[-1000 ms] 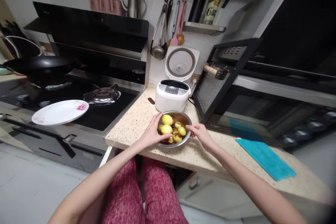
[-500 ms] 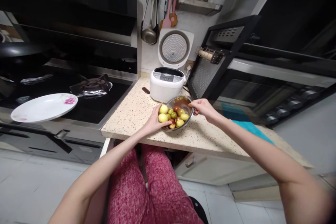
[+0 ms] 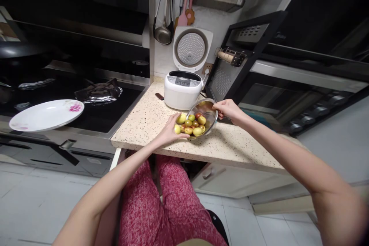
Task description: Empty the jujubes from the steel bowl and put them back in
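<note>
A shiny metal bowl (image 3: pixel 211 117) is tipped to the left above the countertop, its right side raised. Several green and reddish-brown jujubes (image 3: pixel 197 123) have gathered in its lower left part. My left hand (image 3: pixel 169 132) is cupped around the low left side, thumb in front and fingers behind, against the outermost fruit; part of the rim there is hidden. At the raised right rim, my right hand (image 3: pixel 230 111) pinches the bowl with fingers closed. Just behind the bowl stands a white rice cooker (image 3: pixel 181 96) with its lid up.
Speckled countertop (image 3: pixel 138 130) runs under the bowl. A white oval plate (image 3: pixel 47 115) sits at the front of the black stove (image 3: pixel 123 103). On the right is a black rack (image 3: pixel 230 73) beside an oven (image 3: pixel 273 103). Utensils such as a ladle (image 3: pixel 163 34) hang behind.
The bowl has tilted further left, its right rim rising with my right hand. The fruit has shifted toward my left hand, which stays at the left side.
</note>
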`<state>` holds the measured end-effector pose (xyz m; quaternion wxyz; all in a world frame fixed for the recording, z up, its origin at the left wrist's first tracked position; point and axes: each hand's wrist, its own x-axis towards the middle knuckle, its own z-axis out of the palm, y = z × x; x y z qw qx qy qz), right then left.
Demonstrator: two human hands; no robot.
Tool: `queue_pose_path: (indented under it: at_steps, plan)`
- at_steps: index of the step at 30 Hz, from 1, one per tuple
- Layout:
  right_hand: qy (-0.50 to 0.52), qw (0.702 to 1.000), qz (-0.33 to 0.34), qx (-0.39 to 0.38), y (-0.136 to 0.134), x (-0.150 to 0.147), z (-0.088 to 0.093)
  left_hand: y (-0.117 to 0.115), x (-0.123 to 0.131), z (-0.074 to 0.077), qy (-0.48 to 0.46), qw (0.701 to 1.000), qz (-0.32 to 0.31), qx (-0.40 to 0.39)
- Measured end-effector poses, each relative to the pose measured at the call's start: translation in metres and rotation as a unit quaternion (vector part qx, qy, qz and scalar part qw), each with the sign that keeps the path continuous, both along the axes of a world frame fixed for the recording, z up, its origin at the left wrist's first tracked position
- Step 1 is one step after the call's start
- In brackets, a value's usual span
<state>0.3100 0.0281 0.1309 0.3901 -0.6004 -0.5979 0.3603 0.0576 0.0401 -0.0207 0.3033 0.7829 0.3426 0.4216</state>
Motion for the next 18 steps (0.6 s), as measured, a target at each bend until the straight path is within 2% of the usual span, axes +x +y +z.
queue_pose_path:
  at_steps: [18]
  plan:
    - [-0.047, 0.998, -0.028, -0.030, 0.003, 0.003, 0.021, -0.001, -0.005, -0.008, 0.034, 0.999, 0.003, 0.018]
